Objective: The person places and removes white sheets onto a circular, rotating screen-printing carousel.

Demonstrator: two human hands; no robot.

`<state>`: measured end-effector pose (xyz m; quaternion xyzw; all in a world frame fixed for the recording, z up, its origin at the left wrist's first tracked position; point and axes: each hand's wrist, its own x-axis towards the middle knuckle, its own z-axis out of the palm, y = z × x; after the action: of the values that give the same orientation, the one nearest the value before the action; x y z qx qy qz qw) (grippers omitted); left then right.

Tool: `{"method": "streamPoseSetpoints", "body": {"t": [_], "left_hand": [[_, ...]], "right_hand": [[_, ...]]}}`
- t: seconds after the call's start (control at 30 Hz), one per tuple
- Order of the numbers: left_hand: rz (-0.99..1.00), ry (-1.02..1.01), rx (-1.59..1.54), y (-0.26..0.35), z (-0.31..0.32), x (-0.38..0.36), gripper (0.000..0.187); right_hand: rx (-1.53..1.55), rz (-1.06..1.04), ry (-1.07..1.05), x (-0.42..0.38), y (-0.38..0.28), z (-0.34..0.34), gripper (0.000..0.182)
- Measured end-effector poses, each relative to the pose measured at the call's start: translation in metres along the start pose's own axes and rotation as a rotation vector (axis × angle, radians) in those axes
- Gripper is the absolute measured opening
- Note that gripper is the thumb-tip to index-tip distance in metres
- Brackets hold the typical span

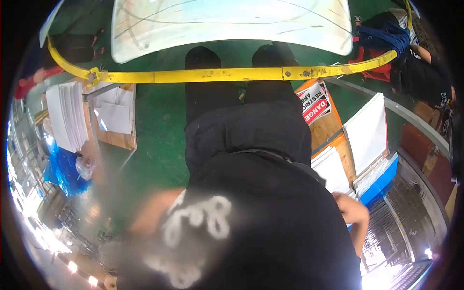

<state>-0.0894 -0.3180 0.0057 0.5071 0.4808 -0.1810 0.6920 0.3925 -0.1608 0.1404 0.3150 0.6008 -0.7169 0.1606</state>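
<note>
I look straight down my own body: a black shirt (pixel 261 203) with white lettering, black trousers and black shoes (pixel 203 58) on a green floor. My left arm (pixel 150 212) reaches out to the left in a blur. My left hand (pixel 94 164) is a smear near a stack of white sheets (pixel 67 116), and its grip cannot be made out. My right arm (pixel 355 217) is bent at my side, with the hand hidden behind my body.
A yellow rail (pixel 217 75) crosses in front of my feet, with a pale curved panel (pixel 232 24) beyond it. White boards (pixel 367 130) and a red danger sign (pixel 316 101) lie at the right. Another person in black (pixel 420 72) crouches at top right. Blue plastic (pixel 63 171) lies at the left.
</note>
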Motion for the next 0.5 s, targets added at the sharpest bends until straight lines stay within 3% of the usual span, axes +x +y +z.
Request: {"method": "streamPoseSetpoints", "body": {"t": [0.07,0.17,0.23,0.3,0.43,0.5], "left_hand": [[0.043,0.062,-0.197,0.030,-0.050,-0.003,0.014],[0.043,0.318,-0.415,0.081,-0.101,0.003,0.013],[0.380,0.613,-0.217,0.102,-0.103,0.026,0.014],[0.552,0.808,-0.174,0.117,-0.091,0.058,0.014],[0.415,0.756,-0.385,0.117,-0.092,0.086,0.012],[0.364,0.953,-0.478,0.112,-0.089,0.096,0.010]], "right_hand": [[-0.134,-0.019,0.028,0.003,-0.014,-0.024,0.015],[-0.217,-0.086,0.051,0.021,-0.023,-0.040,0.012],[-0.226,-0.136,0.117,0.035,-0.012,-0.039,0.022],[-0.186,-0.163,0.079,0.047,-0.012,-0.045,0.016],[0.012,-0.027,-0.089,0.054,0.007,-0.054,0.011],[0.265,0.117,-0.182,0.052,0.026,-0.055,0.013]]}}
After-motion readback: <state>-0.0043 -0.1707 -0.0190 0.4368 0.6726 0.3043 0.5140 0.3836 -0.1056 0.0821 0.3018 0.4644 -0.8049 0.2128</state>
